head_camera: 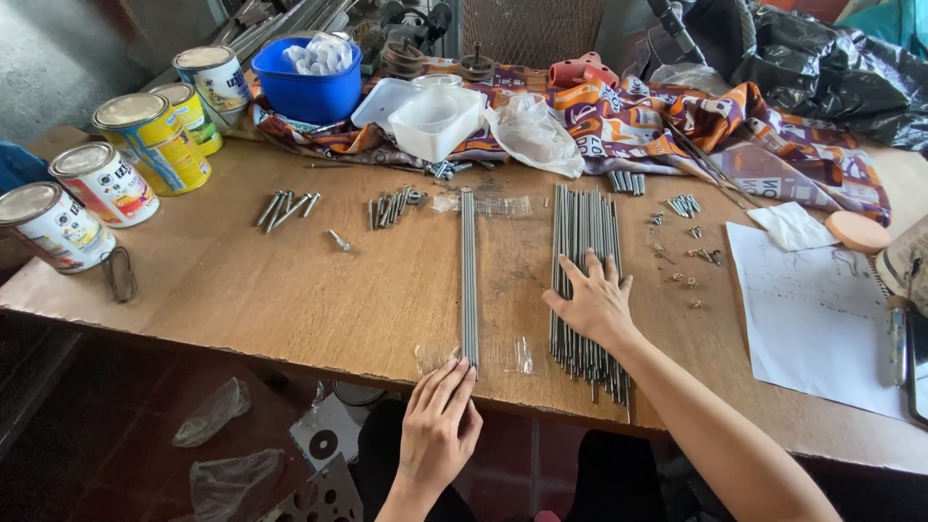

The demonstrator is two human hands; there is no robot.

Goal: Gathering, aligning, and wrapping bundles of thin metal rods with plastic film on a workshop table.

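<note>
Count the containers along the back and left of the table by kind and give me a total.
Tin cans: 5
Blue bowl: 1
White plastic tubs: 1, with its lid beside it
Total: 7

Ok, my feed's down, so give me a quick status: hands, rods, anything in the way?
Left hand open, fingers at near end of narrow rod row. Right hand flat on big rod bundle. Loose bolts lie apart.
</note>
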